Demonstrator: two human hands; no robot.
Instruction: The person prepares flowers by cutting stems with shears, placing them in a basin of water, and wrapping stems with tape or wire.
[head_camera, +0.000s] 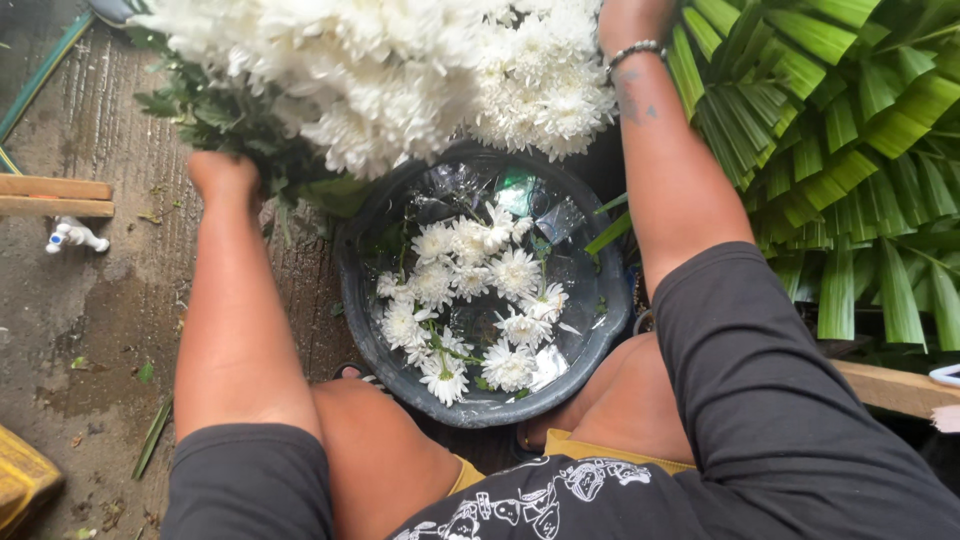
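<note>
Top of frame — the left hand (222, 178) is gripping the leafy stems of a white chrysanthemum bunch (400, 70), blooms spreading rightward toward the right hand (632, 22), whose grip is hidden, above a water-filled basin (350, 300) holding loose flowers (465, 310).

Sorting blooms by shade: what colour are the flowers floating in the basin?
White flowers, seen in the head view.

white chrysanthemum bunch (400, 70), held above basin

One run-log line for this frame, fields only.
left hand: grips flower stems | right hand: up in white flower bunch | basin: water, loose white blooms | palm leaves: right
</note>
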